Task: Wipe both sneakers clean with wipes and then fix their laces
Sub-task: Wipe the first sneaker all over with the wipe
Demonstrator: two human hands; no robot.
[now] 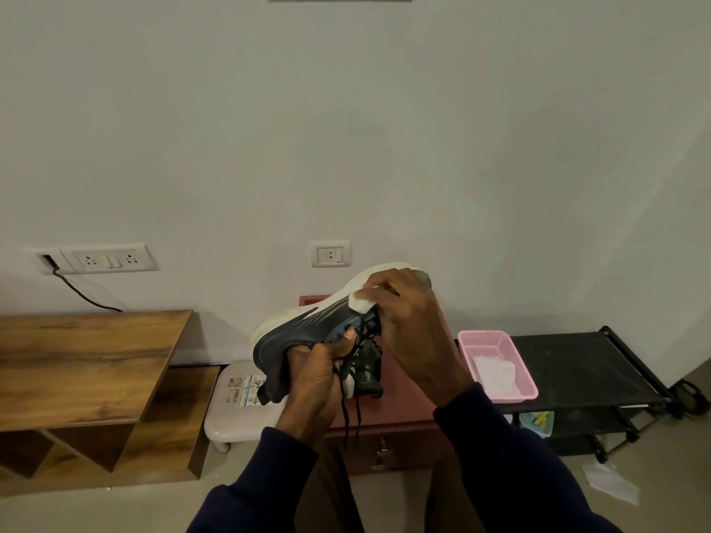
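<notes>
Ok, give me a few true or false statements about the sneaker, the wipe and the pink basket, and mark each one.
The left hand grips the dark sneaker in the air. True.
The right hand presses a white wipe against the dark sneaker's pale sole. True.
The pink basket is empty. False: white wipes lie in it.
The laces are tied in a bow. False: they hang loose.
The pink basket stands on the floor. False: it stands on the black rack.

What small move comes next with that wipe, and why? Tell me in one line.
Probably slide the wipe along the white midsole toward the heel. The right hand presses it there near the toe, the left hand grips the sneaker sole-up, and the heel stretch lies exposed.
</notes>
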